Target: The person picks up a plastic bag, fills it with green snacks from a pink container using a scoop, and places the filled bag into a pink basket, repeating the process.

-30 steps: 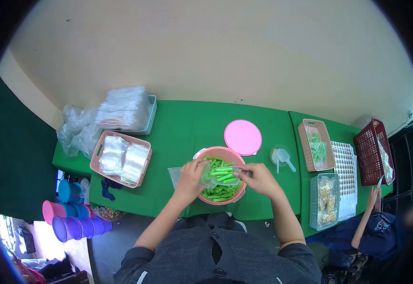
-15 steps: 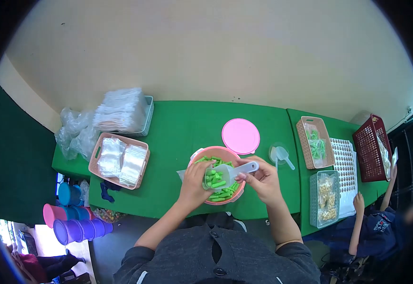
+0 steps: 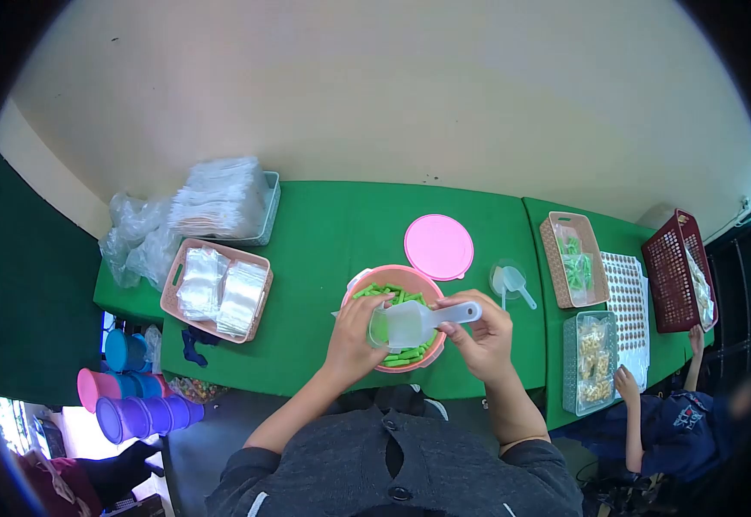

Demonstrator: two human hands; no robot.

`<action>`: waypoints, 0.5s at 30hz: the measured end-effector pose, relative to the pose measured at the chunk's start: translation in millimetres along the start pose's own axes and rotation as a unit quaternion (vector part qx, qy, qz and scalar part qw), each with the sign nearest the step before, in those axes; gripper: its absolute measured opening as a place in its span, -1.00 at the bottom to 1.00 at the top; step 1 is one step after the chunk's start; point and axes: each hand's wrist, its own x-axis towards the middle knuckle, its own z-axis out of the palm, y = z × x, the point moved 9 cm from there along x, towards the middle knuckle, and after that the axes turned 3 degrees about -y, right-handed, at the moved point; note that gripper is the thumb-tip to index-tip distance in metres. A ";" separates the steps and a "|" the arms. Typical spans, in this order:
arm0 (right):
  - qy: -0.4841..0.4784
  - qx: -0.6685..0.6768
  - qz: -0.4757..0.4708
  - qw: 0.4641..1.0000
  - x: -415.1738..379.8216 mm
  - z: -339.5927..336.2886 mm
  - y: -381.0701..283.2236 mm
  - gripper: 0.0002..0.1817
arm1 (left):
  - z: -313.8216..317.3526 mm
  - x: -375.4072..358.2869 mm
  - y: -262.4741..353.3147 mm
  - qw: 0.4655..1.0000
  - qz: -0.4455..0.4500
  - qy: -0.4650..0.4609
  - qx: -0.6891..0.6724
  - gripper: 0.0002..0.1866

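A pink tub (image 3: 427,358) of short green pieces (image 3: 405,355) stands on the green-covered table near my body. Over it, my right hand (image 3: 483,340) grips the handle of a translucent scoop (image 3: 408,325), whose bowl points left and is tilted. My left hand (image 3: 356,338) is curled at the scoop's mouth, around what looks like a clear bag; its edge pokes out left of the hand. Green shows through at the scoop's left end. Behind the tub lies a round pink lid (image 3: 438,247).
Baskets of clear bags (image 3: 217,291) stand at left. A second scoop (image 3: 514,283) rests right of the lid. Farther right are baskets of packed bags (image 3: 593,362), a sticker sheet (image 3: 627,297), a maroon basket (image 3: 677,271) and a seated co-worker (image 3: 681,426). Stacked tubs (image 3: 147,420) stand lower left.
The scoop has tipped over toward my left hand, and the green pieces in its bowl are mostly out of sight. My right hand has shifted slightly right. The co-worker's hands have moved lower.
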 end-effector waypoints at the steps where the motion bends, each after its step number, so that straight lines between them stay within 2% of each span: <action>1: -0.002 0.000 0.000 1.000 -1.1 -0.3 1.3 -0.72 | -0.7 -0.3 -3.5 1.000 -0.003 0.002 0.000 -0.28; 4: 0.036 0.008 -0.021 0.999 -5.1 -11.9 1.3 -0.73 | -5.9 0.7 -7.6 1.000 -0.011 0.021 0.000 -0.32; 6: 0.137 0.081 -0.026 0.987 -10.7 -32.8 1.9 -0.73 | -9.5 1.6 -8.5 0.999 -0.015 0.035 -0.004 -0.34; 9: 0.177 0.063 -0.040 0.981 -8.8 -51.4 8.8 -0.71 | -16.5 1.7 -8.9 0.998 -0.015 0.055 0.000 -0.40; 11: 0.184 0.022 -0.018 0.982 -2.3 -52.6 19.4 -0.73 | -19.8 0.0 -15.2 0.997 -0.032 0.068 -0.004 -0.42; 13: 0.119 -0.038 0.077 0.989 3.7 -41.0 56.7 -0.77 | -22.7 -1.6 -19.5 0.996 -0.040 0.074 0.000 -0.43; 14: 0.116 -0.053 0.117 0.985 0.2 -38.5 78.6 -0.78 | -25.2 -2.4 -22.3 0.995 -0.049 0.082 0.004 -0.44; 15: 0.116 -0.052 0.116 0.985 -3.9 -38.0 91.0 -0.78 | -26.5 -2.7 -23.2 0.995 -0.048 0.082 0.005 -0.44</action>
